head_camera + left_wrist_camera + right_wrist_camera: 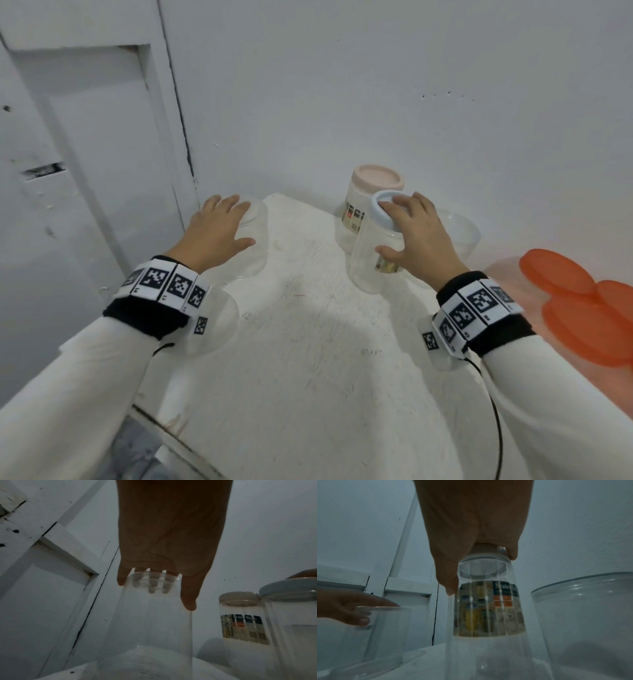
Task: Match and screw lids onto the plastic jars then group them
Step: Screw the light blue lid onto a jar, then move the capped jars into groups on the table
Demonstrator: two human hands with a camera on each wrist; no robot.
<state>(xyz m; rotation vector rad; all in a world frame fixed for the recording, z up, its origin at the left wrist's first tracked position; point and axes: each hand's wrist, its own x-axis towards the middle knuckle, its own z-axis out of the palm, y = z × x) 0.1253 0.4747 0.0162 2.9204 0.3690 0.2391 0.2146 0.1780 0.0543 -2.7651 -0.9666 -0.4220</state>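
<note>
A clear, lidless jar (253,253) (145,628) (376,635) stands at the table's far left edge. My left hand (236,222) (169,596) grips it from above, fingers over the rim and thumb on the near wall. Right of centre stands a clear labelled jar (366,270) (488,649) wearing a pale blue lid (376,212) (288,589). My right hand (385,228) (482,574) grips that lid from above, thumb down on the jar wall. Behind it stands a labelled jar with a pink lid (376,178) (240,615).
A wide clear lidless container (462,233) (582,622) sits behind my right hand by the wall. Orange lids (582,308) lie overlapped at the right edge. The white table (308,342) meets a wall at the back; a door frame (178,137) stands at the left.
</note>
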